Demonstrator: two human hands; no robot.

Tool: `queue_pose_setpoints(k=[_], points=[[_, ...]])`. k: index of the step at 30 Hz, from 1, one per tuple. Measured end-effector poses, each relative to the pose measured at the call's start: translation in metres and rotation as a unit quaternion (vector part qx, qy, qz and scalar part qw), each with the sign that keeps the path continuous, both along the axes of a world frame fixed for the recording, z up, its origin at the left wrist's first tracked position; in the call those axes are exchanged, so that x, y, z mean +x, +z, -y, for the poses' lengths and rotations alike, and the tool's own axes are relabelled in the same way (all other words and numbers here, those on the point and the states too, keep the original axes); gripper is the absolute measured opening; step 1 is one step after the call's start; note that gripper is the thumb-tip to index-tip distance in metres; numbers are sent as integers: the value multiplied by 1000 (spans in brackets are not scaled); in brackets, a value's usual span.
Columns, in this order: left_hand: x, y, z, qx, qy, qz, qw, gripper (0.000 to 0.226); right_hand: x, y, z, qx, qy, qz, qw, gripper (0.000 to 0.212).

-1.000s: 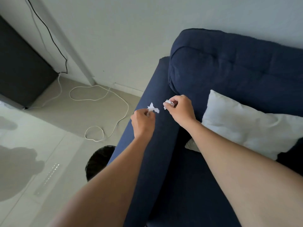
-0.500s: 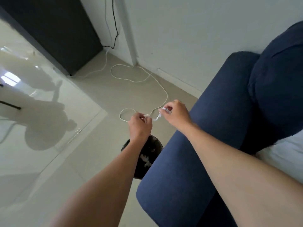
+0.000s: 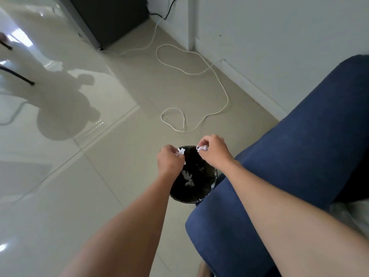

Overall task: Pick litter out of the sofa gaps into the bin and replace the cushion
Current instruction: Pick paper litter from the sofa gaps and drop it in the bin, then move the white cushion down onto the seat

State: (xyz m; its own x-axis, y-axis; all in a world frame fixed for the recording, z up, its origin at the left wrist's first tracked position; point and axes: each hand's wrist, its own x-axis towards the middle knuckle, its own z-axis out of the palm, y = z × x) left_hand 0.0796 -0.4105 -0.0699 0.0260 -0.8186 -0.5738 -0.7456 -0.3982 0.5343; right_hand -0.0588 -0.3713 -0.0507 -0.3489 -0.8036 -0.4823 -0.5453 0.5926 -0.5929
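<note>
A black round bin (image 3: 207, 193) stands on the floor against the blue sofa arm (image 3: 289, 166). White paper scraps (image 3: 188, 177) lie inside it. My left hand (image 3: 169, 161) pinches a small white paper scrap (image 3: 181, 151) above the bin's left rim. My right hand (image 3: 214, 150) pinches another white scrap (image 3: 202, 148) above the bin's far rim. Both hands hover over the bin opening. The cushion shows only as a pale sliver (image 3: 351, 213) at the right edge.
A white cable (image 3: 207, 66) loops over the beige tiled floor beyond the bin. A dark cabinet (image 3: 111, 19) stands at the top against the white wall (image 3: 279, 33). Glossy tiles spread to the left.
Both hands carried their scraps from over the sofa arm leftward and down to above the bin. The view swung from the sofa toward the floor.
</note>
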Motion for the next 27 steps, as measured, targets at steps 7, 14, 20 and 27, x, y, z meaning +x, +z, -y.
queue_pose_setpoints(k=[7, 14, 20, 27], points=[[14, -15, 6, 91, -29, 31, 995, 10, 15, -16, 0, 94, 51, 31, 994, 44], [0, 1, 4, 85, -79, 52, 992, 37, -8, -8, -2, 104, 31, 20, 994, 44], [-66, 43, -2, 26, -180, 57, 982, 50, -57, 23, -24, 48, -18, -13, 999, 50], [-189, 108, -59, -58, -310, 5, 949, 53, -165, 87, -107, -18, -146, -56, 987, 40]])
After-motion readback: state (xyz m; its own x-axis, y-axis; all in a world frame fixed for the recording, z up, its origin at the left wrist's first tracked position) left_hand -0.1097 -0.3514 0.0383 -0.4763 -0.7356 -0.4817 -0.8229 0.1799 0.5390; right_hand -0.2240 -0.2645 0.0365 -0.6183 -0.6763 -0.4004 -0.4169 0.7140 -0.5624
